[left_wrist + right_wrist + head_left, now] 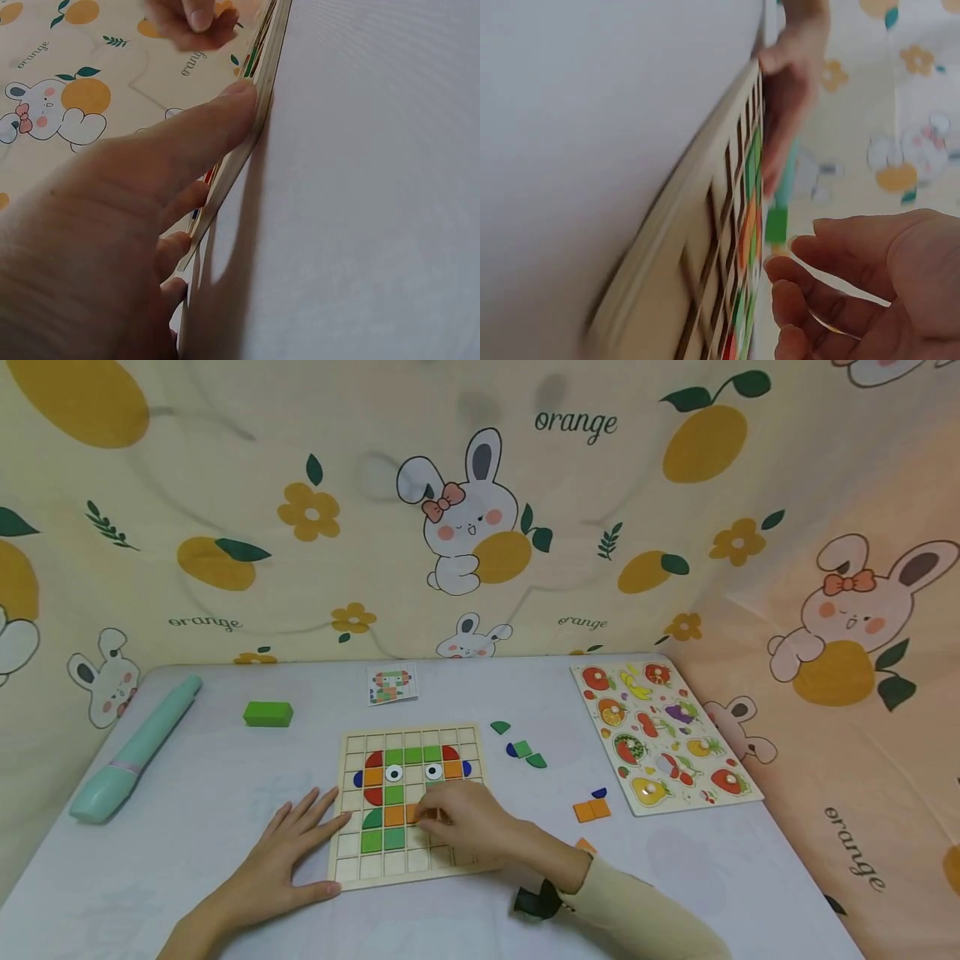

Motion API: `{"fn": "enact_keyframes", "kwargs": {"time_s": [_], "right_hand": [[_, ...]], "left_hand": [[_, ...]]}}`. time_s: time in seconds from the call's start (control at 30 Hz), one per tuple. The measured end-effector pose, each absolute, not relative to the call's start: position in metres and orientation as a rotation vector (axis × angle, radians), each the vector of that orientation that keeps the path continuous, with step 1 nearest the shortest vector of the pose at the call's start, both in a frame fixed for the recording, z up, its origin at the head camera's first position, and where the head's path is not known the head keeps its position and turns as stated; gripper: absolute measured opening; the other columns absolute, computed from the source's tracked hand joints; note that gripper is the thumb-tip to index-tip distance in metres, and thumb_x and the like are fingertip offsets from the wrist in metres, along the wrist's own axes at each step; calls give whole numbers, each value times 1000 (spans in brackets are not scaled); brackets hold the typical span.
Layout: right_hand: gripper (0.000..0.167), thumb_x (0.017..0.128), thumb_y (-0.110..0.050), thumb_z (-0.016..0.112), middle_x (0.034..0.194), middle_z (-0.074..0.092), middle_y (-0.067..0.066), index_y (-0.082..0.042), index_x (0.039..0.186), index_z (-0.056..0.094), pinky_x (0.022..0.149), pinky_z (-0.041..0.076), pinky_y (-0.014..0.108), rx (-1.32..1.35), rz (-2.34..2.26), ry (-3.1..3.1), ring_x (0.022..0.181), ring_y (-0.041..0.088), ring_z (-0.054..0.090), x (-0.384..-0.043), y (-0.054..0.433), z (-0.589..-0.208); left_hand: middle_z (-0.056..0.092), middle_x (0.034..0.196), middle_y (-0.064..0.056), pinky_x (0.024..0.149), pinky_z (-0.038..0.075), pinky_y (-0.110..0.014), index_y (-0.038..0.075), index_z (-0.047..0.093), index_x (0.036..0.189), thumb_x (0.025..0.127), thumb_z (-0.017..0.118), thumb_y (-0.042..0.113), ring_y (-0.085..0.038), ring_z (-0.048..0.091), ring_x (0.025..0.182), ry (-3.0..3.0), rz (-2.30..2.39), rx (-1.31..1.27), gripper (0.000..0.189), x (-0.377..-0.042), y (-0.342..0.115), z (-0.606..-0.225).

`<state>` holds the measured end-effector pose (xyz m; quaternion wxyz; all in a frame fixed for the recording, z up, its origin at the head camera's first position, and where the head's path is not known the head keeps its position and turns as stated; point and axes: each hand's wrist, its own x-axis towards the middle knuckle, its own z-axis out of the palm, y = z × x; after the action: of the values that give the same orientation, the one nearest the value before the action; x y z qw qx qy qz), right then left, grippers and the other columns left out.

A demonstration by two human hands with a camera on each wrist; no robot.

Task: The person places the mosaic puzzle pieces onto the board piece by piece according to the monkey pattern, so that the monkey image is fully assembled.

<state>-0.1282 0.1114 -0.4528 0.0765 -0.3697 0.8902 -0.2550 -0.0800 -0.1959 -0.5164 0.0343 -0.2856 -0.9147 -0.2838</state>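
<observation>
A pale wooden grid board (348, 867) lies on the table with red, green, orange and blue tiles in its cells, among them two round eye tiles (393, 773). My left hand (281, 856) rests at the board's left side, fingers spread over its edge and thumb (225, 112) against the near edge. Over the middle of the grid hovers my right hand (472, 818), its fingers loosely bent beside an orange tile (411, 813) in the lower rows. In the right wrist view nothing shows between those fingers (840, 262). This hand hides part of the board's right half.
Loose green pieces (536, 761) and orange squares (592, 811) lie right of the board. A small pattern card (392, 685) and a green block (268, 714) sit behind it. A fruit puzzle board (663, 739) is at right, a long mint-green object (138, 760) at left.
</observation>
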Motion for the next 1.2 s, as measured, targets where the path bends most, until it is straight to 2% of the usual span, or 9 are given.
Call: {"fn": "enact_keyframes", "kwargs": {"time_s": [0.47,0.73,0.97,1.1,1.2], "right_hand": [[12,91,-9,72,82,63,-9,-6,102,73,63,48,23,-865,-807,2717,72,5,54,-134,240,-436],[19,82,-3,78,90,61,-1,-7,100,73,69,49,28,-679,-697,2816,83,17,56,-139,298,-439],[21,76,-12,87,94,55,-1,-16,88,70,74,43,30,-778,-657,2791,89,18,45,-138,312,-449],[25,74,-12,88,87,52,-5,-18,80,65,70,39,29,-793,-637,2788,84,15,42,-141,307,-449],[24,76,-9,86,79,53,-6,-15,80,63,66,41,27,-807,-669,2722,77,12,45,-145,297,-448]], "left_hand": [[29,162,-11,119,-7,-34,20,49,149,79,76,56,-41,18,148,-2825,-876,-874,83,-80,-194,-513],[29,162,-11,119,-7,-34,20,49,149,78,77,56,-42,19,148,-2819,-863,-884,84,-80,-195,-514],[28,163,-11,119,-8,-37,20,50,148,78,76,57,-42,16,149,-2847,-884,-850,84,-81,-195,-514],[27,163,-10,119,-9,-40,22,49,149,79,75,59,-41,14,149,-2877,-888,-830,84,-81,-195,-515],[27,163,-10,119,-8,-41,22,49,149,78,75,59,-41,15,149,-2876,-892,-830,84,-81,-194,-515]]}}
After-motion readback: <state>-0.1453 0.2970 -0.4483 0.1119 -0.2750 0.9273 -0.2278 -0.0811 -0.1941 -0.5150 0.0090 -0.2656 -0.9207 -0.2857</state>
